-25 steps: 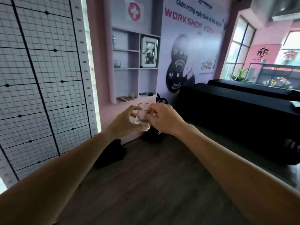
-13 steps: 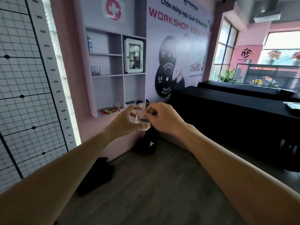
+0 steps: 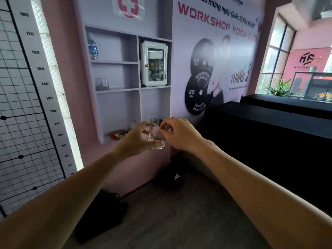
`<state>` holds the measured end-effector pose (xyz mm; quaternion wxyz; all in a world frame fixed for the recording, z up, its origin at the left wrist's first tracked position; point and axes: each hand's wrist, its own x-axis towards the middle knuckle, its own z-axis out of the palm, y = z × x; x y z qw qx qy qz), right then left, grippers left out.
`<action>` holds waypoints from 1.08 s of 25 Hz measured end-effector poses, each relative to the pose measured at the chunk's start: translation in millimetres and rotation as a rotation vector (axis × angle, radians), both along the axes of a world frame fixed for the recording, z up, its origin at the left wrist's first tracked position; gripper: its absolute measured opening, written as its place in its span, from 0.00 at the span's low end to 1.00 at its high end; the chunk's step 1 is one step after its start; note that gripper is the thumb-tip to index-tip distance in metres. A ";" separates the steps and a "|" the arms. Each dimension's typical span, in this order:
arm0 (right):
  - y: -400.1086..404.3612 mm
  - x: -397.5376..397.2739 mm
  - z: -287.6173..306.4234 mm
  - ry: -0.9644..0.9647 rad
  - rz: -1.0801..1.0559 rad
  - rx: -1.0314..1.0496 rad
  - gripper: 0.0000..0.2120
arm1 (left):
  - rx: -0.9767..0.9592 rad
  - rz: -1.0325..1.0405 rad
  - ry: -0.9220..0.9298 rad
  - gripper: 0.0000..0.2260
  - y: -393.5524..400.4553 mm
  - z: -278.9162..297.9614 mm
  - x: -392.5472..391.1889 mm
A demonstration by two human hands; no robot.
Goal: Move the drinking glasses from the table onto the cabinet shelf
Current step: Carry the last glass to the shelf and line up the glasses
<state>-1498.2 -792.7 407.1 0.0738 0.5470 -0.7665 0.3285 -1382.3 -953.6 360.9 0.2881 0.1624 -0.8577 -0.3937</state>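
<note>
In front of the wall cabinet (image 3: 125, 74), seen from the head camera, a person is carrying one drinking glass (image 3: 156, 133) through the air toward the shelves, so the carrying step seems to be under way. The left hand (image 3: 136, 141) is cupping the glass from the left, fingers curled round its side and base; the right hand (image 3: 179, 133) is pinching the rim from the right. Next, I judge, the glass is needing a lift to the middle-left shelf, beside the glasses (image 3: 101, 84) standing there.
</note>
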 end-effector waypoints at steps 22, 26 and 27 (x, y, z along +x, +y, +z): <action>-385.7 -248.8 22.1 0.051 0.307 0.008 0.05 | -0.125 0.259 0.034 0.31 -347.8 17.3 -216.2; -459.0 -276.8 29.1 0.017 0.305 -0.055 0.07 | -0.076 0.296 0.118 0.33 -413.6 32.3 -239.9; -475.6 -282.2 28.9 0.012 0.316 -0.055 0.08 | -0.072 0.309 0.124 0.33 -428.5 33.2 -244.4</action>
